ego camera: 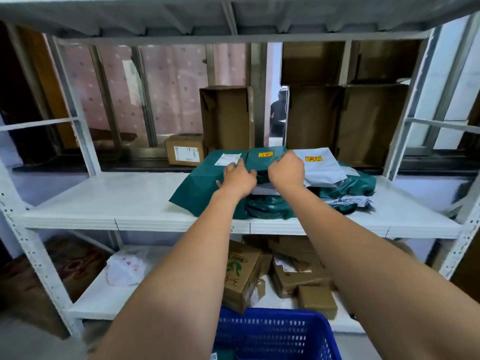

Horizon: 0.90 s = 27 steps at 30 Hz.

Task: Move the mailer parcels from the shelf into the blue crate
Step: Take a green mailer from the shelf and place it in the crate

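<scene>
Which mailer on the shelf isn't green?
The pale grey mailer with the yellow sticker, right of the right hand; the other sticker sits on a dark green mailer.
</scene>
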Motion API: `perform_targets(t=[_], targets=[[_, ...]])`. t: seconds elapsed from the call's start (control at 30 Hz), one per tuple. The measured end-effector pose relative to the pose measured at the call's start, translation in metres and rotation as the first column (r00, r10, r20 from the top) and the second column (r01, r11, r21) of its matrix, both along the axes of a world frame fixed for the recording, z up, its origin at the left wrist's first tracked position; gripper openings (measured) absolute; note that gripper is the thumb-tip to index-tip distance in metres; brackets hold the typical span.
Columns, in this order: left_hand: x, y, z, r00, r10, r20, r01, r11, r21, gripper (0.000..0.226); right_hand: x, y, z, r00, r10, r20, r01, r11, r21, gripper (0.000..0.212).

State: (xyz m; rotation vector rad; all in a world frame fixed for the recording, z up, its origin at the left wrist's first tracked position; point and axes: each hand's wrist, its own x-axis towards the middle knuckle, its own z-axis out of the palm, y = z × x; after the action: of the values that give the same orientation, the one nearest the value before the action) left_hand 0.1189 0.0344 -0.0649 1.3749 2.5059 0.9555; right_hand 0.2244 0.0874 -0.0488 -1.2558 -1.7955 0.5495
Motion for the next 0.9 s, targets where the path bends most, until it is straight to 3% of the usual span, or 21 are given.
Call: perform_targets(t=[0.1, 0.2, 0.4, 0.57, 0.67, 0.77, 0.9], targets=[[0.008, 0.023, 0.005, 1.0, 0.006, 0.03, -0.006, 1.0, -0.002, 0.062, 0.001, 0.018, 0.0, 0.989, 0.013, 0.15, 0.003, 0.994, -0.107, 0.038], [0.014, 0.034, 0.001, 0.997, -0.005, 0.079, 0.006, 1.0, -0.024, 0.064, 0.0, 0.025, -0.005, 0.98, 0.084, 0.178, -0.051, 0.982, -0.182, 0.039], [0.017, 0.037, -0.002, 0.985, -0.005, 0.172, -0.009, 0.997, 0.079, 0.058, 0.002, 0.027, -0.015, 0.998, 0.059, 0.019, -0.055, 0.983, -0.174, 0.029], [0.028, 0.024, 0.005, 0.933, -0.032, 0.359, -0.091, 0.943, 0.32, 0.047, 0.006, 0.021, -0.013, 0.986, -0.048, -0.162, 0.024, 0.989, -0.144, 0.044], [0.032, 0.017, 0.009, 0.848, -0.021, 0.529, -0.246, 0.869, 0.43, 0.028, 0.013, 0.013, -0.012, 0.958, -0.097, -0.269, 0.042, 0.978, -0.205, 0.049], [0.032, 0.005, 0.001, 0.767, -0.002, 0.642, -0.347, 0.84, 0.417, 0.015, 0.023, 0.007, -0.016, 0.926, -0.132, -0.353, 0.015, 0.948, -0.317, 0.051], [0.035, -0.013, -0.01, 0.561, -0.056, 0.826, -0.418, 0.842, 0.342, 0.01, 0.041, -0.007, -0.023, 0.887, -0.127, -0.444, -0.109, 0.877, -0.467, 0.059]])
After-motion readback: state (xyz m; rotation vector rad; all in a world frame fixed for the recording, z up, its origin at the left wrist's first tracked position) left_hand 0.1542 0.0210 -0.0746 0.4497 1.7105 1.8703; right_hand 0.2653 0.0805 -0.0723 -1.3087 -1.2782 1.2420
